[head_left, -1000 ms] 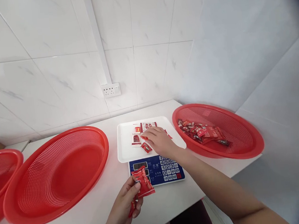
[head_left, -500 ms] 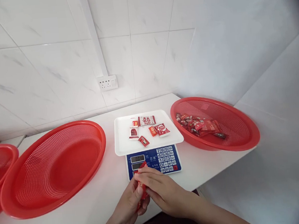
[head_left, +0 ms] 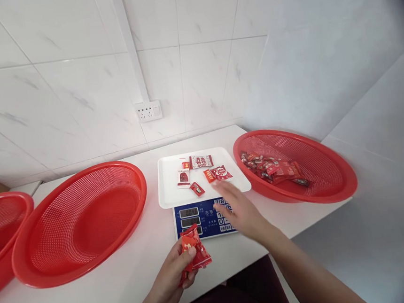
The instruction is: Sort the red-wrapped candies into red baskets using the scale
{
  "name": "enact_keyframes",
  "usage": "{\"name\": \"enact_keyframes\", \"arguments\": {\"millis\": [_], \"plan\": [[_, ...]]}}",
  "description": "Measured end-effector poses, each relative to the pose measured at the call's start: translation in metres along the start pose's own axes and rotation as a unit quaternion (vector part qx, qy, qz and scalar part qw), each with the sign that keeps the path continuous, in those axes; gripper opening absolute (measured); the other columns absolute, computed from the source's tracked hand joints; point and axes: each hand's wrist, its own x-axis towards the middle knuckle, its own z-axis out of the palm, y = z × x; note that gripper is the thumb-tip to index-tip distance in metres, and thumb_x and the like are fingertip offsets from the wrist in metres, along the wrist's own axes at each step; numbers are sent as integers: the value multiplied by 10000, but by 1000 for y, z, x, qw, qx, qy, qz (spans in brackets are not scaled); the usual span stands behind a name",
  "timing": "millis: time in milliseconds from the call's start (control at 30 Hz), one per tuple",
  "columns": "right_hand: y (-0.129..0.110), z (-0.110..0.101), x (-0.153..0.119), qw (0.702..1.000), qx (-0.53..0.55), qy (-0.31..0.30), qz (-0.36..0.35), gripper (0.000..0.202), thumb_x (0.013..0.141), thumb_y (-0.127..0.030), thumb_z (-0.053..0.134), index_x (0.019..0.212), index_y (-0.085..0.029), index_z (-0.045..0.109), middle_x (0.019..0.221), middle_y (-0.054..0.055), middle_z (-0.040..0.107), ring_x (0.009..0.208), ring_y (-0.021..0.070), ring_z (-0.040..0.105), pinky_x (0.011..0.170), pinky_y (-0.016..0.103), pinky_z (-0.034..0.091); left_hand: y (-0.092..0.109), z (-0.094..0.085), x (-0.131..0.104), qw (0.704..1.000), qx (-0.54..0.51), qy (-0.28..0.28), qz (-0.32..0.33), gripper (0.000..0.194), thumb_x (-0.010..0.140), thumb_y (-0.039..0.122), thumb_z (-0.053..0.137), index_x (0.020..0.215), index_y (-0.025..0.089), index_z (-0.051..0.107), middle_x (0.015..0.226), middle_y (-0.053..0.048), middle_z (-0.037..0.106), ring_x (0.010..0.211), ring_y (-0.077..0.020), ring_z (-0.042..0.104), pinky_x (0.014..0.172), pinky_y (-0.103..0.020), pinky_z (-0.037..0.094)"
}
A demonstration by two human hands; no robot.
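Observation:
Red candy packets (head_left: 199, 254) are held in my left hand (head_left: 175, 271), thumb on top, in front of the scale. My right hand (head_left: 241, 211) is over the right part of the blue scale (head_left: 207, 213), fingers apart and nothing in them, its fingertips near the front edge of the white tray (head_left: 170, 194). On the tray lie several wrapped sweets: a white and red packet (head_left: 201, 161), a candy packet with a dark red label (head_left: 183, 177), a small red one (head_left: 197, 188) and a red and white square one (head_left: 221, 172).
A red basket (head_left: 337, 182) holding many wrapped sweets stands on the right. To the left is a large red basket (head_left: 24, 261), and another red basket (head_left: 1, 197) is cut off by the frame edge. A wall socket (head_left: 149, 111) is behind.
My right hand has come away from my left hand and moved up and right toward the tray, its fingers now spread. The packets in my left hand show more fully.

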Motion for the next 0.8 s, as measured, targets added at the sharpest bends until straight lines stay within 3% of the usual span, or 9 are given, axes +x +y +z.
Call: {"name": "enact_keyframes", "arguments": {"millis": [67, 167, 333, 433, 533, 667, 800], "plan": [[22, 1, 20, 997, -57, 0, 59, 497, 908, -409, 398, 1366, -217, 394, 1422, 122, 381, 1342, 301, 259, 1058, 544, 265, 2, -1, -1, 1000, -2, 0, 0, 411, 697, 529, 644, 813, 171, 479, 512, 56, 455, 383, -20, 248, 363, -186, 94], [36, 3, 46, 991, -89, -56, 87, 517, 904, -417, 387, 1367, -187, 397, 1450, 135, 330, 1351, 312, 232, 1061, 528, 260, 5, -1, -3, 1000, 3, 4, 2, 400, 708, 518, 643, 826, 173, 480, 500, 63, 451, 371, -17, 225, 366, -189, 92], [11, 8, 64, 986, -107, -112, 60, 509, 908, -419, 382, 1349, -169, 429, 1455, 150, 313, 1358, 314, 205, 1067, 515, 241, 6, -1, -7, 1000, 5, 13, 1, 447, 681, 547, 654, 859, 169, 492, 519, 63, 457, 370, -12, 215, 369, -190, 90], [-6, 14, 68, 986, -110, -126, 5, 488, 884, -432, 455, 1332, -238, 456, 1476, 109, 286, 1367, 334, 153, 1064, 561, 187, 8, -1, -10, 1000, 3, 31, 1, 481, 677, 544, 658, 934, 165, 506, 538, 59, 459, 393, -20, 228, 378, -185, 96], [-7, 20, 78, 982, -105, -148, -52, 403, 893, -356, 471, 1292, -303, 496, 1466, 53, 322, 1371, 308, 157, 1063, 577, 155, 10, -1, -13, 999, 2, 42, 4, 471, 689, 531, 655, 948, 164, 512, 529, 58, 453, 405, -28, 235, 386, -184, 100], [1, 14, 88, 990, -105, -95, -9, 365, 906, -288, 448, 1259, -263, 533, 1422, 77, 396, 1358, 290, 217, 1057, 581, 175, 10, -3, -13, 999, 1, 33, 14, 429, 694, 530, 652, 860, 161, 510, 526, 50, 456, 402, -23, 239, 387, -190, 105], [-16, -4, 62, 997, 36, -53, -32, 385, 902, -343, 453, 1268, -248, 527, 1364, 76, 474, 1328, 256, 302, 1059, 511, 268, 6, -7, -11, 1000, 13, 18, 15, 423, 704, 533, 638, 860, 162, 507, 553, 47, 456, 400, -20, 230, 378, -193, 99]]}}
